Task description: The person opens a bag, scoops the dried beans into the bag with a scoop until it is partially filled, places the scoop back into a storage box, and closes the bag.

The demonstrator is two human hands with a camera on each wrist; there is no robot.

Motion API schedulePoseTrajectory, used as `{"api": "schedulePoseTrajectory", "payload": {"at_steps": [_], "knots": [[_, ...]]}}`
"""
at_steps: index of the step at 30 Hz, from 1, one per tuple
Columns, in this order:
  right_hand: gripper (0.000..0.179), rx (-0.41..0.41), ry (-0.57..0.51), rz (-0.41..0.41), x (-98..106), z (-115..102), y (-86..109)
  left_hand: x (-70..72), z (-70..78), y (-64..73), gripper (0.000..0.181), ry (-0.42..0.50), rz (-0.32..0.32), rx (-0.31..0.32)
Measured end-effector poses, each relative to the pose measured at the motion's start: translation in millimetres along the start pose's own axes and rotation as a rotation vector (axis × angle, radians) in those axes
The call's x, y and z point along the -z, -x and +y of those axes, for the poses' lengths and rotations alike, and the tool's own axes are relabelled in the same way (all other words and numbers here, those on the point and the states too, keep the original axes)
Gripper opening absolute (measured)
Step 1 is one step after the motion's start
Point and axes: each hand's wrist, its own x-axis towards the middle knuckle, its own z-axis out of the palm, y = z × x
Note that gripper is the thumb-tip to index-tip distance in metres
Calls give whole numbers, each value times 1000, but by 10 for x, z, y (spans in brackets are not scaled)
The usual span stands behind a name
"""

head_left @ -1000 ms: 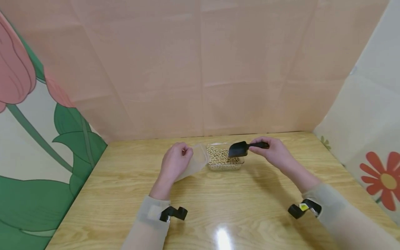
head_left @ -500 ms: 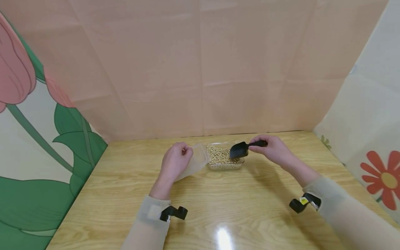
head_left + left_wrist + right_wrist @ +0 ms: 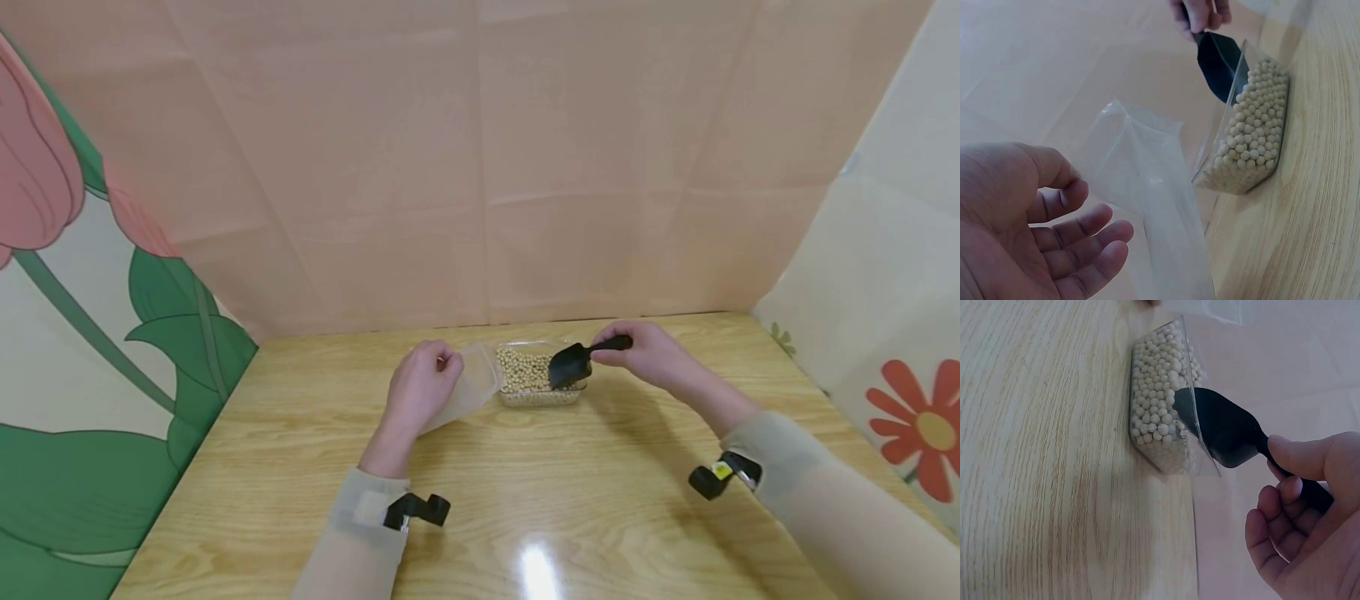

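Observation:
A clear rectangular container [image 3: 542, 400] full of small round cream-coloured balls [image 3: 1257, 128] stands on the table. By its handle, my right hand [image 3: 645, 354] grips a black scoop [image 3: 570, 367], tilted down with its tip among the balls at the container's right end. In the right wrist view the scoop's blade [image 3: 1225, 428] crosses the container's rim. To the left, my left hand [image 3: 423, 383] pinches the edge of a translucent plastic bag [image 3: 1160, 187] between thumb and forefinger. The bag's mouth overlaps the container's left end in the head view.
The wooden table [image 3: 480, 500] ends at a pink-covered wall [image 3: 480, 167] just behind the container. Side panels with painted flowers stand at left and right. A black wrist camera [image 3: 416, 510] sits on the left sleeve, another camera [image 3: 723, 475] on the right.
My right hand has moved slightly left, and the scoop has tipped lower into the balls. My left hand and the bag have stayed in place.

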Motion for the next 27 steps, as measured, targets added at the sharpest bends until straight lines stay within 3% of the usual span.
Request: {"api": "schedulePoseTrajectory", "payload": {"at_steps": [12, 19, 27], "knots": [[32, -59, -104, -39, -178, 68, -59, -4, -9, 1, 22, -2, 0, -4], [38, -92, -150, -14, -322, 130, -68, -15, -19, -3, 21, 2, 0, -2], [39, -143, -282, 0, -459, 161, -43, -3, -5, -2, 20, 0, 0, 7]]}}
